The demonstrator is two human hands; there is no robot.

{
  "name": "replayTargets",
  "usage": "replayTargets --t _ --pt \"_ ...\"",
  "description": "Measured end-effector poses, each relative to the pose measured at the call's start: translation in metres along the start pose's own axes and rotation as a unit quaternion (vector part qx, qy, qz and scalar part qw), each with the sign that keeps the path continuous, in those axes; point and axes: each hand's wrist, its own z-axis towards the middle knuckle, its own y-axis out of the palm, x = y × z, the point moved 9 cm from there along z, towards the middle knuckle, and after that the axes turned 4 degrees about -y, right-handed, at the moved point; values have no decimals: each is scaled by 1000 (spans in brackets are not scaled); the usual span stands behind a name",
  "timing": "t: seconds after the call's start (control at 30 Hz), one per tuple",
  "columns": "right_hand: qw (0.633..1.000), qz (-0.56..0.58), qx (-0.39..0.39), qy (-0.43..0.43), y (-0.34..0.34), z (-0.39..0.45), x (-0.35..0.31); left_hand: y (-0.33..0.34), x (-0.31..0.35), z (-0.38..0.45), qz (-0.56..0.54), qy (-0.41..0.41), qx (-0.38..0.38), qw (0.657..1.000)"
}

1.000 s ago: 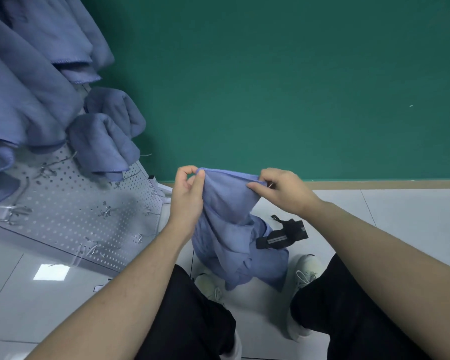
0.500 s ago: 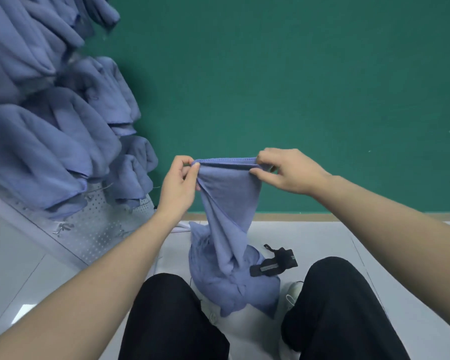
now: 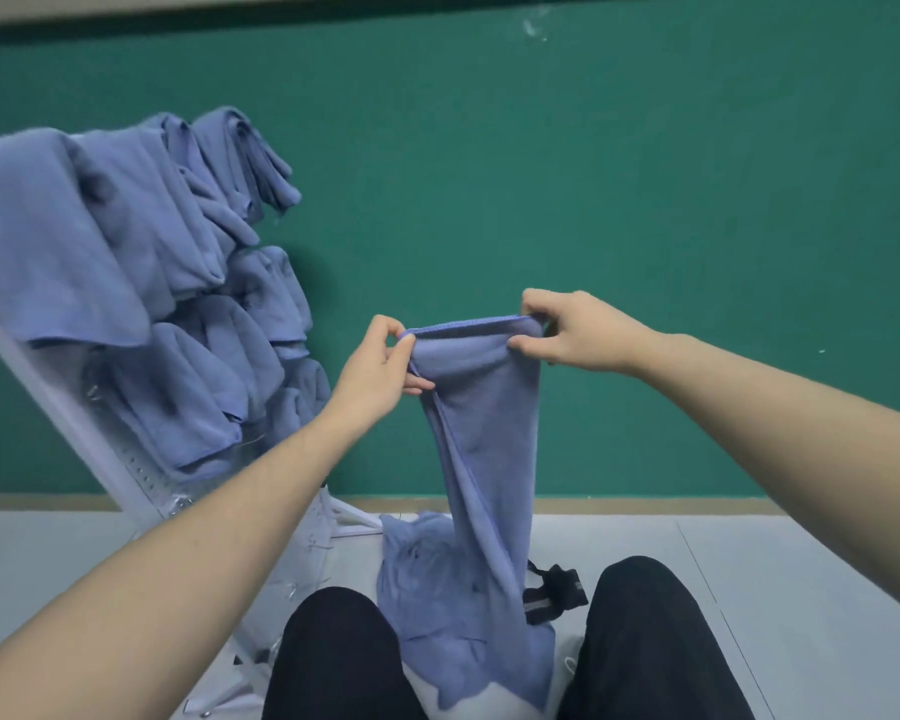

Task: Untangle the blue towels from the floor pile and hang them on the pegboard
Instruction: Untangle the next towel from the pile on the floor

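I hold a blue towel (image 3: 481, 433) stretched by its top hem in front of the green wall. My left hand (image 3: 378, 363) pinches the hem's left corner and my right hand (image 3: 575, 330) pinches the right corner. The towel hangs down in a long twisted fold to the floor pile of blue cloth (image 3: 437, 589) between my knees. The white pegboard (image 3: 126, 475) leans at the left, with several blue towels (image 3: 126, 283) hanging on it.
A black strap with a buckle (image 3: 552, 595) lies on the pale floor beside the pile. My dark-trousered knees (image 3: 645, 641) flank the pile. Metal hooks (image 3: 178, 504) stick out of the pegboard's lower part. The green wall stands close ahead.
Both hands have risen with the towel's hem, and the towel has stretched longer out of the pile. The view has tilted up, showing more of the pegboard towels.
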Motion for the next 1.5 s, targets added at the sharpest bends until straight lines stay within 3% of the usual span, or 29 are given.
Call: replayTargets --t 0.23,0.33,0.5,0.6,0.7,0.83,0.9,1.17,1.23,1.4,1.5 --pt "998 52 38 14 -31 -10 -20 -8 35 -19 -27 -10 -30 999" --pt "988 137 48 43 -34 -12 -21 -7 42 -26 -48 -24 -29 998" --pt "942 320 30 91 -27 -23 -30 -17 54 -32 -34 13 43 998" --pt "927 359 51 98 -25 -29 -34 -23 58 -37 -37 40 80 995" --pt "918 376 88 87 -20 -31 -39 -25 55 -43 -112 35 103 988" --pt "927 331 137 110 -16 -28 -43 -6 43 -50 -227 -36 52 972" --pt "921 341 126 141 -9 -27 -44 2 41 -57 -292 -65 35 954" --pt "880 428 89 186 4 -22 -47 34 30 -91 -384 -63 -62 919" --pt "879 422 85 204 3 -23 -42 46 28 -98 -386 -61 -85 917" --pt "886 378 69 258 5 -34 -26 59 36 -99 -269 -24 -84 959" --pt "882 384 86 257 1 -37 -21 61 47 -92 -280 -28 -86 956"
